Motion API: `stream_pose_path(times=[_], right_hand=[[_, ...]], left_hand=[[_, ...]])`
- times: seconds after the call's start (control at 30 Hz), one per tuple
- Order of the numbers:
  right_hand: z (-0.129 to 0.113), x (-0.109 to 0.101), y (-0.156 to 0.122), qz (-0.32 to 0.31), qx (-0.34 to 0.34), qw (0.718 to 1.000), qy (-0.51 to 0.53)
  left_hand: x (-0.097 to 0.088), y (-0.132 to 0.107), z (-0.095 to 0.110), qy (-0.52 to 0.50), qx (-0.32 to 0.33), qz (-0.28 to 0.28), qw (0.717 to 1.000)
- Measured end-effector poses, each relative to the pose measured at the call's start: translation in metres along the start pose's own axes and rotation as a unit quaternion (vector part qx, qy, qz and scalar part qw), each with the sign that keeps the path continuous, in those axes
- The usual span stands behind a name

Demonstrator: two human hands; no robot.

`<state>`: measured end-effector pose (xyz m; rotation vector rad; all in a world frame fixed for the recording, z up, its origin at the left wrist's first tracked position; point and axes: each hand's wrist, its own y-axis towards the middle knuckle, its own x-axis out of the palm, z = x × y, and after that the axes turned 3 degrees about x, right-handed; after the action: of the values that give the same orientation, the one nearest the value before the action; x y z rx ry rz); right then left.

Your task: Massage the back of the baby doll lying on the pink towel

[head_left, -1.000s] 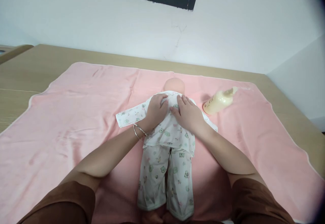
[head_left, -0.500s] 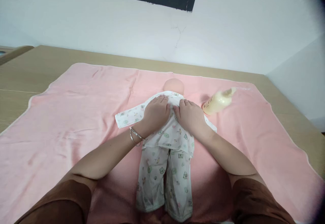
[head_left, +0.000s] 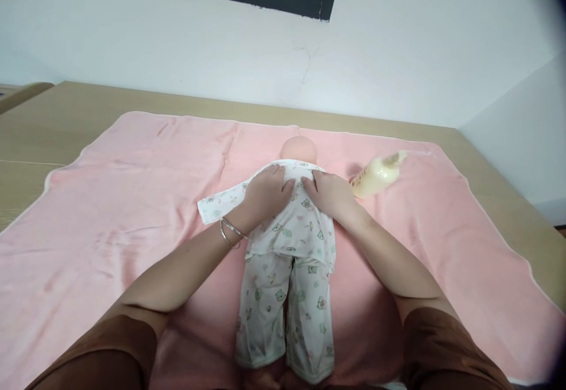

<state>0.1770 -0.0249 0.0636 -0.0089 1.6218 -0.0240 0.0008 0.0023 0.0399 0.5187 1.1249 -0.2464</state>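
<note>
A baby doll (head_left: pixel 305 234) in a white printed top and trousers lies stretched out, its bald head (head_left: pixel 299 149) away from me. No face of the doll is visible. My left hand (head_left: pixel 266 194) is at the left side of its upper torso, thumb on the cloth and fingers curled over the side. Opposite it, my right hand (head_left: pixel 332 195) grips the right side the same way, thumb pointing inward. Parts of the fingers are hidden behind the hands. One sleeve (head_left: pixel 222 202) sticks out to the left; the other is mostly covered by my right arm.
Beneath the doll, a pink blanket (head_left: pixel 132 201) is spread over a wooden table (head_left: pixel 79 107). To the right of my right hand lies a pale yellow pump bottle (head_left: pixel 378 177). Behind the table stands a white wall (head_left: pixel 247 54) with a dark frame (head_left: pixel 305 1).
My hands have slid slightly apart, from flat on the doll's upper torso toward its sides, with the fingers now curled over. The doll and bottle stay in place on the blanket.
</note>
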Motion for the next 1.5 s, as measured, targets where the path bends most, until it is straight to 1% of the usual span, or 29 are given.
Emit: stream_pose_path(times=[0.07, 0.13, 0.23, 0.3, 0.4, 0.47, 0.53, 0.6, 0.7, 0.83, 0.87, 0.93, 1.03, 1.1, 1.2, 1.3, 1.37, 1.5], right_hand=[[-0.005, 0.002, -0.007, 0.025, -0.017, 0.999, -0.015], [-0.011, 0.003, -0.018, 0.045, -0.047, 0.997, -0.036], [-0.016, 0.0, -0.03, 0.047, -0.084, 0.994, -0.047], [-0.015, -0.003, -0.029, 0.032, -0.073, 0.996, -0.033], [-0.008, -0.006, -0.017, 0.0, -0.026, 1.0, -0.005], [-0.003, -0.006, -0.007, -0.021, 0.001, 1.0, 0.006], [-0.001, -0.005, -0.002, -0.028, 0.012, 0.999, 0.01], [-0.003, -0.004, -0.003, -0.016, 0.005, 1.0, 0.004], [-0.01, -0.003, -0.015, 0.018, -0.029, 0.999, -0.021], [-0.016, -0.005, -0.032, 0.043, -0.093, 0.994, -0.046], [-0.017, -0.005, -0.034, 0.044, -0.095, 0.993, -0.046], [-0.016, -0.006, -0.032, 0.04, -0.078, 0.995, -0.039], [-0.012, -0.005, -0.021, 0.033, -0.027, 0.999, -0.027], [-0.01, -0.004, -0.012, 0.018, 0.001, 1.0, -0.023], [-0.009, -0.001, -0.005, 0.001, 0.015, 1.0, -0.018], [-0.009, 0.002, -0.004, 0.008, 0.013, 1.0, -0.023], [-0.009, 0.003, -0.005, 0.01, 0.01, 1.0, -0.025], [-0.008, 0.005, -0.005, 0.01, 0.007, 1.0, -0.023]], left_hand=[[-0.002, -0.006, 0.007, 0.029, 0.025, 0.007, 0.999], [-0.005, -0.013, 0.015, 0.044, 0.052, 0.009, 0.998], [-0.01, -0.019, 0.021, 0.02, 0.072, -0.011, 0.997], [-0.012, -0.016, 0.018, -0.007, 0.05, -0.018, 0.999], [-0.009, -0.004, 0.006, -0.028, 0.01, -0.018, 0.999], [-0.005, 0.002, 0.0, -0.032, -0.002, -0.021, 0.999], [-0.001, 0.003, -0.002, -0.026, -0.002, -0.018, 1.0], [0.0, -0.001, 0.001, -0.009, 0.008, -0.008, 1.0], [-0.003, -0.01, 0.01, 0.016, 0.033, -0.001, 0.999], [-0.01, -0.02, 0.022, 0.028, 0.111, -0.013, 0.993], [-0.011, -0.021, 0.023, 0.024, 0.114, -0.016, 0.993], [-0.013, -0.02, 0.023, 0.008, 0.082, -0.017, 0.996], [-0.011, -0.013, 0.017, -0.02, 0.017, -0.01, 1.0], [-0.006, -0.008, 0.011, -0.027, 0.001, -0.004, 1.0], [0.003, -0.002, 0.004, -0.025, 0.001, 0.009, 1.0], [0.01, -0.001, 0.001, -0.023, 0.018, 0.03, 0.999], [0.012, -0.002, 0.001, -0.021, 0.024, 0.04, 0.999], [0.014, -0.002, 0.002, -0.022, 0.024, 0.037, 0.999]])
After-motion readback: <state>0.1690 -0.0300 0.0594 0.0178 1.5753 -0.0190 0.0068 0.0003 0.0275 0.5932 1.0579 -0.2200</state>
